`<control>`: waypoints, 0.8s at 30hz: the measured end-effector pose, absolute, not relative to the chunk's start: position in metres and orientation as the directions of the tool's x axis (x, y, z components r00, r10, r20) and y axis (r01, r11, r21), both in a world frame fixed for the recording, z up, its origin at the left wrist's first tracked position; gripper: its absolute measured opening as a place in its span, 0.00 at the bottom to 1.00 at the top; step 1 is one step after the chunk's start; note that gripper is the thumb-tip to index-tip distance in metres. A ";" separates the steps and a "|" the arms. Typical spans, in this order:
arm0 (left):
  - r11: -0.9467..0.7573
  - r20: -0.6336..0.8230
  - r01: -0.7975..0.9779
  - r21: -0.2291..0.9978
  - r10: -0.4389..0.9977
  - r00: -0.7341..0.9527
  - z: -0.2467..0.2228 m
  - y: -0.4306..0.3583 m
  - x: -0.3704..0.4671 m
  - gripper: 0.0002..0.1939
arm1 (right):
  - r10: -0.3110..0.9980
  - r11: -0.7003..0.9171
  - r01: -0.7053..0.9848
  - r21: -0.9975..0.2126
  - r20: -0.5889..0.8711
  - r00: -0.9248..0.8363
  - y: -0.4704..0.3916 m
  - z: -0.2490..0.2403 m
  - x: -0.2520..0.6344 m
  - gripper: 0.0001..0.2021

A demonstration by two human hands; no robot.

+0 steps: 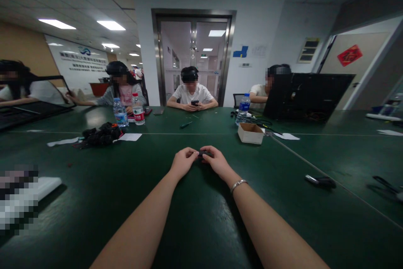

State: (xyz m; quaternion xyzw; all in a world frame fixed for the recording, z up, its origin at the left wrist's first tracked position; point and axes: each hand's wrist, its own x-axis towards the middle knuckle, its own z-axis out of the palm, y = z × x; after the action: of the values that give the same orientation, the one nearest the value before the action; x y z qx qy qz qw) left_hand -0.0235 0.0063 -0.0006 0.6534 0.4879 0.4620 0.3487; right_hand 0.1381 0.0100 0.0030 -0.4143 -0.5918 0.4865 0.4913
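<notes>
Both my hands meet over the middle of a dark green table (126, 189). Between my fingertips sits a small black object (200, 154), mostly covered, so its kind is unclear. My left hand (184, 162) pinches its left end with thumb and fingers. From the other side, my right hand (217, 160) has its fingers curled around the right end. A silver bracelet (238, 185) circles my right wrist.
A small open box (250, 133) stands ahead to the right, near a water bottle (243, 109). Black cables (102, 134) lie ahead left beside two bottles. A black-and-silver object (320, 181) rests at right. Several people sit around the table; a screwdriver (186, 125) lies farther off.
</notes>
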 end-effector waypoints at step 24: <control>-0.246 0.228 0.311 0.918 0.969 0.094 0.008 -0.002 -0.023 0.15 | 0.969 0.176 0.014 -0.984 0.170 -0.181 0.011 0.002 0.138 0.11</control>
State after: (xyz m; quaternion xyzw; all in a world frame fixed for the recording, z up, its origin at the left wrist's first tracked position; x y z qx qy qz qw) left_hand -0.0229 -0.0021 0.0078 0.6451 0.4961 0.4549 0.3616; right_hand 0.1383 0.0111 0.0019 -0.4152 -0.5919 0.4898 0.4872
